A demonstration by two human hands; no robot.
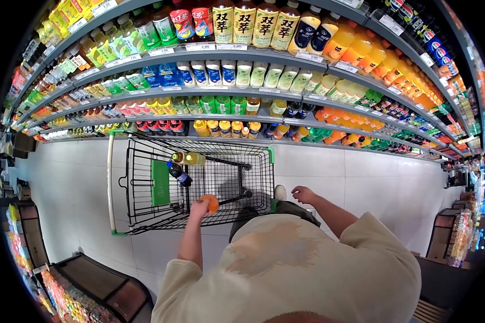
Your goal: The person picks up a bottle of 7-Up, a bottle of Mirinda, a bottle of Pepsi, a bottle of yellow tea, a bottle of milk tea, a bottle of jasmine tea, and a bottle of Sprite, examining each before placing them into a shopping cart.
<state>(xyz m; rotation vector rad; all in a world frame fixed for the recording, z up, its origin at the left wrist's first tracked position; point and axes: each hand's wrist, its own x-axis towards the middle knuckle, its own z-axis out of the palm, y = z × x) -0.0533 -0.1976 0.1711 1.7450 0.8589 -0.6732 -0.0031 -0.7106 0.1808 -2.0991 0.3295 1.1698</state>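
Note:
My left hand [200,207] is closed round an orange object [210,203], probably a bottle seen end-on, over the near side of the shopping cart [231,148]. Inside the cart lie a bottle of yellow drink [191,159] and a dark bottle with a blue cap [180,174], close together near the green panel [160,183]. To the right of the cart, my right hand [303,194] hangs over the floor with its fingers apart and nothing in it.
Shelves [242,53] packed with drink bottles curve across the far side. The cart's pale handle [110,183] is on the left. Snack displays stand at the lower left [70,296] and right [459,237]. Tiled floor [318,161] runs between.

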